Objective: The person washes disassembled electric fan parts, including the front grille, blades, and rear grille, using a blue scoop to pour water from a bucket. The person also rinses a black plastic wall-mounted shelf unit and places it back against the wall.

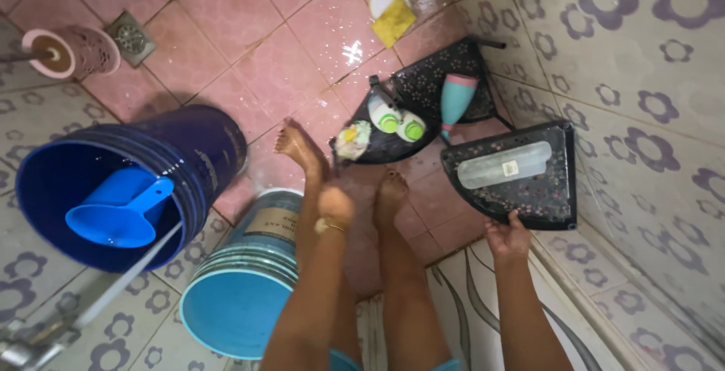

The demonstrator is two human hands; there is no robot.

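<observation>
Right hand [507,239], nearest, fingers curled on the near edge of the top corner shelf [529,190]: black, speckled, triangular, at the right wall, a clear bottle [504,165] lying on it. Left hand [334,206] hangs mid-frame, loosely clenched, holding nothing, beside the light blue bucket [234,303].

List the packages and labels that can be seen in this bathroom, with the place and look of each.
Clear plastic bottle: lies on the black upper corner shelf that the right hand touches; small white label.
Two white bottles with green caps: lie on the black lower corner shelf.
Light blue bucket: stands on the floor near the left hand; rectangular tan label.
</observation>
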